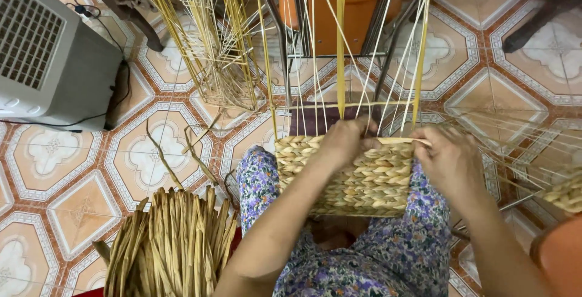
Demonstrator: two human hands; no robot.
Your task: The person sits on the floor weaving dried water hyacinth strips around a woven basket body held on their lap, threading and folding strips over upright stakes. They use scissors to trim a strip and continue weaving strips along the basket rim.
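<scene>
A half-woven basket [376, 182] of pale dried straw rests on my lap, its thin upright ribs [339, 60] rising toward the top of the view. My left hand [345, 139] grips the top edge of the woven part near the middle. At the basket's right corner, my right hand [448, 157] pinches a flat straw strand [403, 142] that runs along the top row. Both hands touch the weave.
A bundle of dried straw strands [173, 242] lies by my left knee. A yellow wire basket frame [206, 36] stands on the tiled floor, a grey fan unit [48, 54] at left, an orange stool [351, 6] behind. Another woven piece [567, 194] sits at right.
</scene>
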